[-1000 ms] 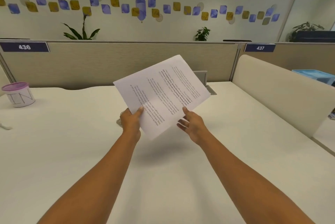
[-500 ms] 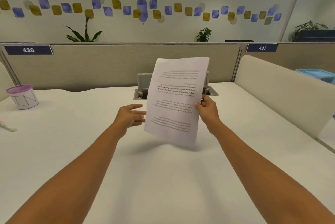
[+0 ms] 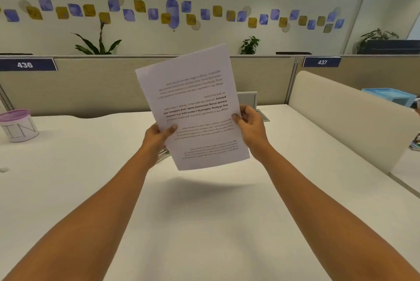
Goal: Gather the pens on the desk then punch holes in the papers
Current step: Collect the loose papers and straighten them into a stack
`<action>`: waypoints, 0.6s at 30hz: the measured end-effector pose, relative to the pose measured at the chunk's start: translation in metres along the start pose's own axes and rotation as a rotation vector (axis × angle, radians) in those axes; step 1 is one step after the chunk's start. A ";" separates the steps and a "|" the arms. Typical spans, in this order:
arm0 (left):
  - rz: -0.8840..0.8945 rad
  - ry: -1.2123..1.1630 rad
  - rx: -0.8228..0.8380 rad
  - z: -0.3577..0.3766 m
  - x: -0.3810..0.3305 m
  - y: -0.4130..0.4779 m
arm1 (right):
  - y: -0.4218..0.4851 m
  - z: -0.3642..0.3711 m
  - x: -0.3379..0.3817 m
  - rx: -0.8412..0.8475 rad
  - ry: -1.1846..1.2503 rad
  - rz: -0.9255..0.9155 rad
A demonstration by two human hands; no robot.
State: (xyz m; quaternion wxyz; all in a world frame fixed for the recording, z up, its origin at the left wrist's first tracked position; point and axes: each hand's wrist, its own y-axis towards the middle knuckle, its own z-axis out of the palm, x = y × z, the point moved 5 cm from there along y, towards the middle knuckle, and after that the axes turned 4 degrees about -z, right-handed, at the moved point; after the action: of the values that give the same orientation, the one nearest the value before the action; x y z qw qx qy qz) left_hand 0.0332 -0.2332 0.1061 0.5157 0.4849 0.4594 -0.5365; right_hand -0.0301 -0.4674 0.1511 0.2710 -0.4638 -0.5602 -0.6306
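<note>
Plainly, from the head view, the papers (image 3: 193,108) are held tilted above the desk (image 3: 204,224), print upside down. They are pinched at each side by the left hand (image 3: 156,136) and right hand (image 3: 250,123), thumbs clamped on the front. A metallic item (image 3: 163,153), possibly a punch, is mostly hidden behind.

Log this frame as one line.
phase: paper handling | left hand: grips papers, left edge | right hand: grips right edge | papers: above desk, print upside down

Upper left, we read 436 on a partition label (image 3: 25,65); upper right, 437 on the twin label (image 3: 322,62). Left edge, the tub (image 3: 19,129) says IN. Centre, the paper (image 3: 193,103) carries upside-down print: "Village life is a peaceful".
</note>
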 end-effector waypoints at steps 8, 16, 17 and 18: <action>0.158 0.008 -0.037 0.000 -0.009 0.001 | -0.009 -0.007 -0.018 -0.099 0.071 0.080; 0.109 0.076 -0.027 0.004 0.013 -0.004 | -0.024 -0.005 -0.043 -0.119 -0.020 0.213; 0.124 0.076 -0.024 0.005 0.007 -0.003 | -0.020 -0.006 -0.039 -0.127 -0.011 0.200; 0.138 0.079 -0.021 0.005 0.001 -0.003 | -0.017 -0.008 -0.035 -0.134 0.005 0.186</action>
State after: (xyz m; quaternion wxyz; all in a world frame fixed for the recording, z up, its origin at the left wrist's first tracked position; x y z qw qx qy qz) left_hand 0.0302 -0.2384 0.1055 0.5379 0.5309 0.4504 -0.4754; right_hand -0.0318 -0.4774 0.1129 0.2982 -0.5295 -0.4708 -0.6396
